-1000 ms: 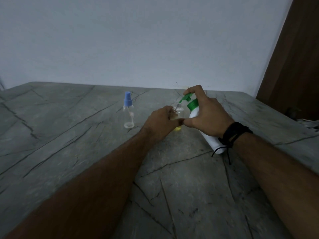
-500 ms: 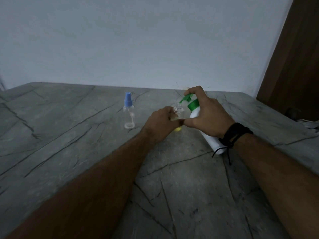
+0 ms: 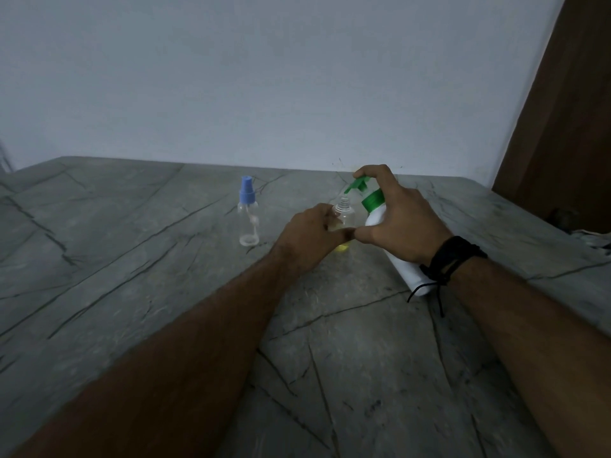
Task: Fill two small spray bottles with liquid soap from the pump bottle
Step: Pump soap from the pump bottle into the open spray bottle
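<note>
1. The white plastic pump bottle with a green collar and pump head point(image 3: 375, 215) is tilted, its long axis running from its base near the right wrist up and away to the left, so that the green spout points down at the open threaded neck of the small clear uncapped spray bottle point(image 3: 345, 213).
2. That small bottle stands upright on the grey veined stone tabletop point(image 3: 132, 292), with yellow liquid at its base.
3. A second clear spray bottle with a blue spray cap point(image 3: 248, 215) stands upright to the left, well apart, with open tabletop around it; the table's back edge meets a pale wall point(image 3: 264, 77).
4. The left hand point(image 3: 310, 234) wraps around the uncapped bottle.
5. The right hand point(image 3: 401, 219) grasps the pump bottle, a finger on the pump head.
</note>
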Motion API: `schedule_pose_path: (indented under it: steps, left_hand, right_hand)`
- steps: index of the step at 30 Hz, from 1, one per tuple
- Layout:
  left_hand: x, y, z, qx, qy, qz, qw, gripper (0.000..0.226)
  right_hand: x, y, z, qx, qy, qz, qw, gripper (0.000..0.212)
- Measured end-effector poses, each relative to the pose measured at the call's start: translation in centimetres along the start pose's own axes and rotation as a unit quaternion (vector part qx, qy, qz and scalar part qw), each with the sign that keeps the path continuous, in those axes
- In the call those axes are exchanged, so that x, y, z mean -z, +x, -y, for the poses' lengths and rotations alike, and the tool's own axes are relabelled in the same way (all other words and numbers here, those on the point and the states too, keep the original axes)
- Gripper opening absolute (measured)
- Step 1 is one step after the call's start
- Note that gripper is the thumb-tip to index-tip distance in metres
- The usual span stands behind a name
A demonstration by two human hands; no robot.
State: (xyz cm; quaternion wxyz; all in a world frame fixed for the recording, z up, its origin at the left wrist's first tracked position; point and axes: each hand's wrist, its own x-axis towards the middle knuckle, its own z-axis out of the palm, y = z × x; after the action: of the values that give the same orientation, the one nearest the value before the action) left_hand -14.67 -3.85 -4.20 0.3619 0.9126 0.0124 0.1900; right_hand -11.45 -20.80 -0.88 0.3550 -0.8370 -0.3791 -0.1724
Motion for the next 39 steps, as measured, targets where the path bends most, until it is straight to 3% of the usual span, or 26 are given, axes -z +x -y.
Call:
schedule_pose_path:
  steps: [39]
  left_hand:
    - [-0.06, 0.16, 0.25, -0.008, 0.003, -0.008, 1.0, 0.057]
  right_hand:
    - [-0.02, 0.04, -0.17, 0.004, 0.002, 0.005, 1.0, 0.072]
